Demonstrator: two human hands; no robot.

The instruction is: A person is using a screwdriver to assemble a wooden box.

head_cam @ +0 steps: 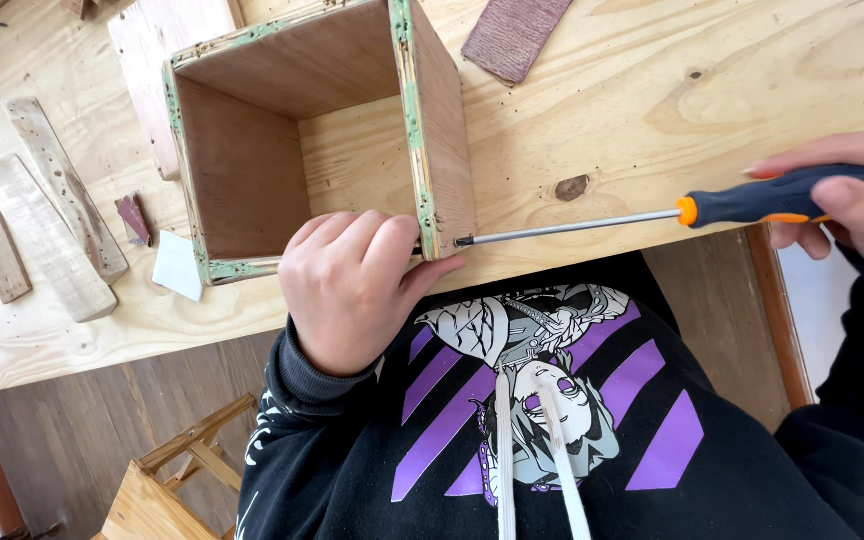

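Note:
An open plywood box [444,130] with green-stained edges lies on its side on the wooden workbench [652,90]. My left hand [352,285] grips the box's near wall at its lower right corner. My right hand [847,200] holds a screwdriver [752,200] with a dark blue and orange handle. Its long steel shaft runs left, and the tip touches the outer right side of the box near the bottom corner.
Several wood offcuts [42,230] lie at the left of the bench, with a small white piece [178,265] and a reddish chip [134,217]. A dark reddish board [514,35] lies behind the box. A wooden stool [177,470] stands below left.

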